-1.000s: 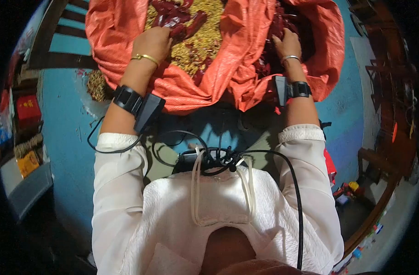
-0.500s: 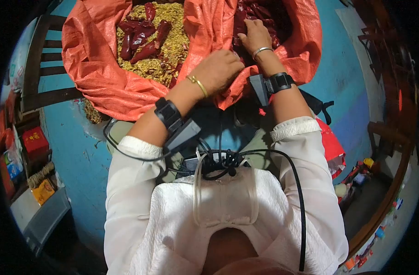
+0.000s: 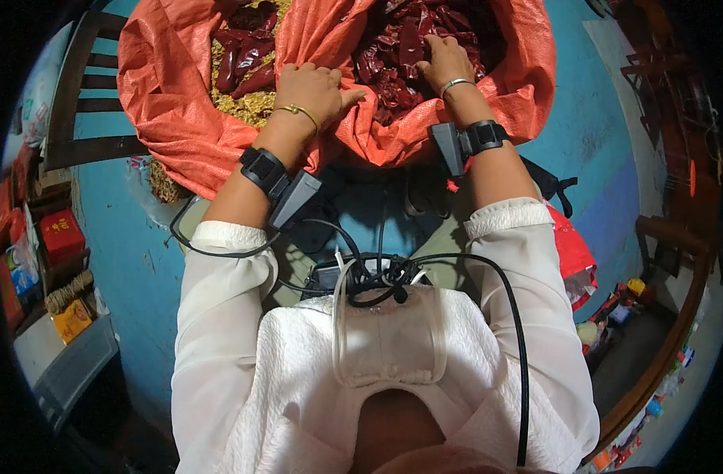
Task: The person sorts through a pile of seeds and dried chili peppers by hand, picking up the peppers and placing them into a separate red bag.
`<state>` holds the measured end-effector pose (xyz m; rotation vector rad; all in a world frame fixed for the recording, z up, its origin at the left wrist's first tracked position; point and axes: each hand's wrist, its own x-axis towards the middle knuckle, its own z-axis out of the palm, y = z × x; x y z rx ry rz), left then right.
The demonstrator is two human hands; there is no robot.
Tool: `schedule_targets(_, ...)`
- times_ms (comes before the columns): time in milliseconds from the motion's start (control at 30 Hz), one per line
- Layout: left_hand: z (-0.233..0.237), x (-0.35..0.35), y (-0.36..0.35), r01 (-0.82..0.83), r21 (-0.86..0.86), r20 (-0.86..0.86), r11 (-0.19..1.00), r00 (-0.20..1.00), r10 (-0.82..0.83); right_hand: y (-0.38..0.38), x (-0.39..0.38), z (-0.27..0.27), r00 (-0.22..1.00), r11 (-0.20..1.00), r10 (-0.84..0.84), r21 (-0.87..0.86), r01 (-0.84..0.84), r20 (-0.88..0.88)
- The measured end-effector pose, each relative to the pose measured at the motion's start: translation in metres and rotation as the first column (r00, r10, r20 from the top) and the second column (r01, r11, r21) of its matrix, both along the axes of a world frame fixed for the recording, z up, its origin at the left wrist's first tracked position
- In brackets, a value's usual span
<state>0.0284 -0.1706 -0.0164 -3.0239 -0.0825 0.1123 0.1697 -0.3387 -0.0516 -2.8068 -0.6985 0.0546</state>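
Note:
My left hand point(image 3: 310, 93) lies over the bunched orange woven sack point(image 3: 314, 35) between the two openings. Its fingers curl over the folds, fingertips partly hidden, and the thumb sticks out to the right. My right hand point(image 3: 447, 63) reaches into the right opening, resting on dark red dried chillies point(image 3: 405, 47). Its thumb and index finger are apart, with no chilli plainly gripped; the other fingertips are hard to see. In the left opening, several red chillies point(image 3: 247, 59) lie on yellow chilli seeds point(image 3: 247, 107).
A dark wooden chair point(image 3: 101, 150) stands at the left on the blue floor point(image 3: 132, 261). Beside my right arm lies a red bag point(image 3: 571, 253). Black cables point(image 3: 377, 276) run over my lap to the wrist devices. Shelves with packets, including a red box point(image 3: 61, 235), line the left side.
My left hand has moved left from the right opening's rim onto the middle folds. Those folds have shifted left, so more of the chillies shows. My right hand has hardly moved.

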Motion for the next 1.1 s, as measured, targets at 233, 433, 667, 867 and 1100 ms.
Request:
schedule_targets(233, 0.001, -0.008, 0.0, 0.069, -0.006, 0.044, 0.998, 0.997, -0.068, 0.001, -0.008, 0.003, 0.974, 0.994, 0.107, -0.037, -0.102, 0.2)
schedule_targets(433, -0.006, -0.008, 0.009, 0.126, -0.103, 0.093, 0.987, 0.989, -0.117, 0.022, -0.011, 0.01, 0.999, 0.97, 0.041, -0.24, -0.038, 0.011)
schedule_targets(667, 0.003, -0.009, 0.014, 0.169, -0.193, 0.083, 0.966, 0.984, -0.156, 0.039, -0.016, 0.003, 0.995, 0.976, -0.019, -0.216, -0.002, -0.095)
schedule_targets(867, -0.008, 0.0, 0.011, 0.05, -0.353, 0.038, 0.934, 0.999, -0.039, 0.016, 0.008, -0.04, 0.974, 0.977, 0.119, 0.198, -0.08, -0.193)
schedule_targets(1100, 0.001, 0.003, -0.004, -0.002, -0.593, 0.057, 0.805, 0.997, 0.045, 0.005, -0.053, 0.041, 0.608, 0.794, 0.19, 0.485, 0.366, -0.771)
